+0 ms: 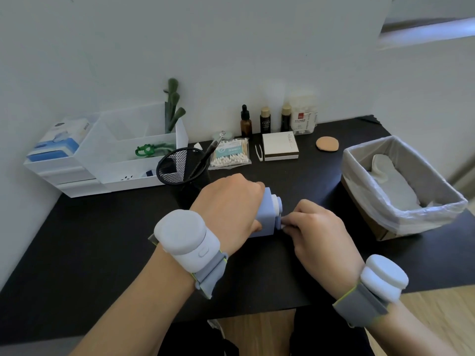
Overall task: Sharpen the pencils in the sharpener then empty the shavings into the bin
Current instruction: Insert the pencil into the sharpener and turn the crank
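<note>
The pale blue sharpener stands on the black desk, near its front edge and about midway across. The left hand grips its body from above, fingers curled over the far side. The right hand sits just beside it, fingertips pinching a small white part at the sharpener's right face; what that part is cannot be told. Behind the left hand stands a black mesh cup with one dark pen leaning in it. The bin, lined with clear plastic, sits at the desk's right end.
</note>
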`<action>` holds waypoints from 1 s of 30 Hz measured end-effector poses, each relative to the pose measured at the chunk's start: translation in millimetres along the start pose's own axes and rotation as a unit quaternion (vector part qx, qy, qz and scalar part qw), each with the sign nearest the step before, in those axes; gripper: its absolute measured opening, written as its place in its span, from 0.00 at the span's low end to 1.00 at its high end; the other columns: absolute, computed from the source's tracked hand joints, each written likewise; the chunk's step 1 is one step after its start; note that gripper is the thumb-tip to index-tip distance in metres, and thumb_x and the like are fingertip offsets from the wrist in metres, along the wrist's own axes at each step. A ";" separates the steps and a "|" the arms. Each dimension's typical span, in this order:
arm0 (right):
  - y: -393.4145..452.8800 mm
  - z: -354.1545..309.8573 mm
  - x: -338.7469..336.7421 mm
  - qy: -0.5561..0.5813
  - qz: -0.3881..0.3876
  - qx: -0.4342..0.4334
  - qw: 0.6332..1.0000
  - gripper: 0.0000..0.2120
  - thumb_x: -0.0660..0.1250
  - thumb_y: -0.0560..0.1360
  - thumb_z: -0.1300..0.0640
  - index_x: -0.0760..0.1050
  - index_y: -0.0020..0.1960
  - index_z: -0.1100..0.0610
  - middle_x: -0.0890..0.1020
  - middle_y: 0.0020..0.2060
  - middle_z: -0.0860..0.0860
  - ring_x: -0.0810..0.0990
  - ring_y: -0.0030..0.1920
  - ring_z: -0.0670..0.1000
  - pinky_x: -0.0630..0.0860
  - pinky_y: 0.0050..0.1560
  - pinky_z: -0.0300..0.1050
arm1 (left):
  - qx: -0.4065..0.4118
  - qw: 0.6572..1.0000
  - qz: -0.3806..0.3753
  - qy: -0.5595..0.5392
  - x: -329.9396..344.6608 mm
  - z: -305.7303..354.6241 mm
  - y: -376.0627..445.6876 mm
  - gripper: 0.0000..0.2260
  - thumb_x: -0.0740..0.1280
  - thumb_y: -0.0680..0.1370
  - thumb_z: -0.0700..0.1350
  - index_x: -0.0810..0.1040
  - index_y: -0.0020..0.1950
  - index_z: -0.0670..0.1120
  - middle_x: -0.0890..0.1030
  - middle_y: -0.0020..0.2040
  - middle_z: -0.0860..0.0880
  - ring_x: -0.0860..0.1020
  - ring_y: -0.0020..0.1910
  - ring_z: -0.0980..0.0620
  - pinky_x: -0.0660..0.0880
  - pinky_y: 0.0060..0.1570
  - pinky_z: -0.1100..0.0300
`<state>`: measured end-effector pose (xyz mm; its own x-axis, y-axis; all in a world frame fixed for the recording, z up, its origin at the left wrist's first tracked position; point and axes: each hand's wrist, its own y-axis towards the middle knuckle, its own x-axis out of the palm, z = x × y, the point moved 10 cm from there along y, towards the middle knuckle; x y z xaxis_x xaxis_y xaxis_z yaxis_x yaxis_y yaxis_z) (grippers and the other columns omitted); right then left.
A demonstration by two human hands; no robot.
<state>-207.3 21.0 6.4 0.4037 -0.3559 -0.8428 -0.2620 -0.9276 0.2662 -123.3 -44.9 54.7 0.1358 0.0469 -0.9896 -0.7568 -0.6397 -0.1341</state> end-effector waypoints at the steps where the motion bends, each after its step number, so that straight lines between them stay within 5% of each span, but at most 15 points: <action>1: -3.6 -2.4 -2.2 0.000 0.000 -0.002 1.000 0.07 0.73 0.69 0.62 0.84 0.44 0.52 0.76 0.38 0.49 0.77 0.38 0.54 0.77 0.33 0.50 | 0.000 1.000 0.001 0.000 -0.2 0.1 -0.2 0.13 0.68 0.76 0.55 0.70 0.53 0.49 0.78 0.54 0.50 0.76 0.52 0.47 0.65 0.40 0.57; 21: 7.5 -33.1 -68.7 0.001 0.117 -0.066 0.991 0.09 0.74 0.67 0.69 0.85 0.44 0.57 0.78 0.36 0.52 0.77 0.34 0.54 0.76 0.30 0.50 | -0.002 1.000 0.002 -0.003 -0.2 0.1 1.9 0.15 0.70 0.75 0.54 0.65 0.47 0.50 0.78 0.53 0.48 0.77 0.52 0.45 0.67 0.40 0.56; 30: 54.7 -12.1 -53.1 0.045 0.107 -0.027 0.993 0.08 0.71 0.72 0.63 0.85 0.49 0.55 0.81 0.44 0.53 0.80 0.45 0.56 0.78 0.42 0.54 | 0.003 1.000 -0.015 -0.004 1.7 1.0 3.6 0.14 0.69 0.75 0.54 0.67 0.49 0.50 0.78 0.53 0.48 0.77 0.53 0.46 0.70 0.42 0.56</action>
<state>-232.4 -12.2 71.4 0.4222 -0.5512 -0.7197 -0.3037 -0.8340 0.4606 -126.5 -46.4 52.4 0.1542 0.0724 -0.9854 -0.7565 -0.6328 -0.1649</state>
